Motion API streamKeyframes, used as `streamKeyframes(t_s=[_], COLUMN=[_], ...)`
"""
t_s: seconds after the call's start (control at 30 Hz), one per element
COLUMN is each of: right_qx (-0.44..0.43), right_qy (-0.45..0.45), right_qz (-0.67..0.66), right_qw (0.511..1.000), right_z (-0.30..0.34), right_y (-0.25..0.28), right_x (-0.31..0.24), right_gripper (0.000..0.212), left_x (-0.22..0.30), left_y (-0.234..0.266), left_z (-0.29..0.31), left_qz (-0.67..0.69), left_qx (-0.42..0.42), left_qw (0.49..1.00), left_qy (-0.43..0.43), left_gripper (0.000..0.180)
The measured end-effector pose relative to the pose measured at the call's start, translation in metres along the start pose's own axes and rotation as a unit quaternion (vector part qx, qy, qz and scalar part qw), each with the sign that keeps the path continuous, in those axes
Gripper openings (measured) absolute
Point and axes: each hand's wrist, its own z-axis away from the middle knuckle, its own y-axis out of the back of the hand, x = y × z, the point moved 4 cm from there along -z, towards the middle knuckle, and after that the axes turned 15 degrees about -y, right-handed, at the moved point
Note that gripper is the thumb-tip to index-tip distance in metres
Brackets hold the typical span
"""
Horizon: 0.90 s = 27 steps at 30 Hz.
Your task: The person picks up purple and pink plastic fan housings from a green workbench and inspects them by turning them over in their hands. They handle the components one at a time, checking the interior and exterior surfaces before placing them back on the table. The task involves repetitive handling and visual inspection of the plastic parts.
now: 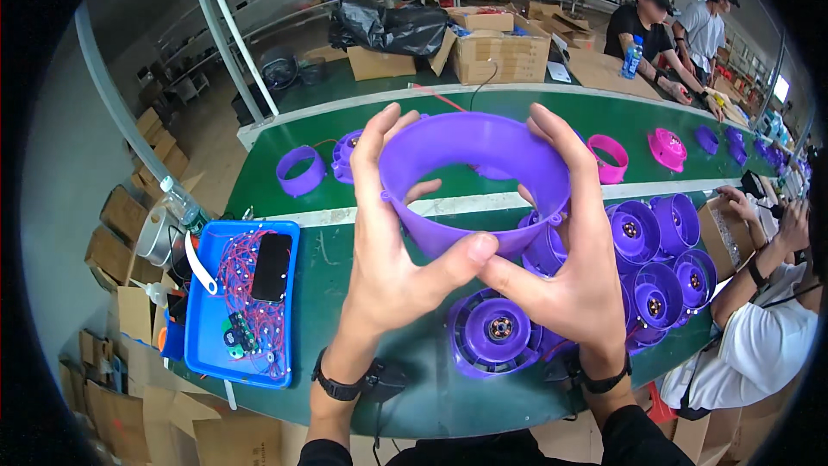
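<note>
Both of my hands hold a purple plastic ring up over the bench, tilted so its wide opening shows. My left hand grips its left side, and my right hand grips its right side. The two thumbs meet at the ring's near lower wall. Below the ring, on the green bench, lies a purple fan housing with a motor at its centre. Several more purple housings stand grouped just right of my right hand. Part of a housing behind that hand is hidden.
At left, a blue tray holds red wires, a phone and small boards. A loose purple ring and a pink ring stand beyond the white divider strip. A person in white works close at right; two others stand farther back.
</note>
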Motion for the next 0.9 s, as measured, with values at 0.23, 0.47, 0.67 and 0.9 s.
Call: streamKeyframes(t_s=[0.23,0.47,0.67,0.9], right_qx=[0.022,0.085,0.088,0.085], right_qy=[-0.001,0.044,0.028,0.04], right_qz=[0.056,0.005,0.027,0.016], right_qw=[0.998,0.995,0.995,0.995], right_z=[0.002,0.0,0.003,0.011], right_y=[-0.001,0.001,0.003,-0.009], right_x=[-0.003,0.0,-0.008,-0.015], right_gripper=[0.094,0.068,0.057,0.069], left_x=[-0.01,-0.007,-0.011,-0.001], left_y=[0.002,0.0,0.008,0.016], left_z=[0.001,0.001,-0.003,-0.008], left_qz=[-0.031,-0.029,-0.001,-0.016], left_qx=[-0.027,-0.026,0.01,0.023], left_qw=[0.999,0.998,1.0,0.999], left_qy=[-0.009,-0.041,-0.012,-0.04], left_gripper=[0.104,0.074,0.062,0.057])
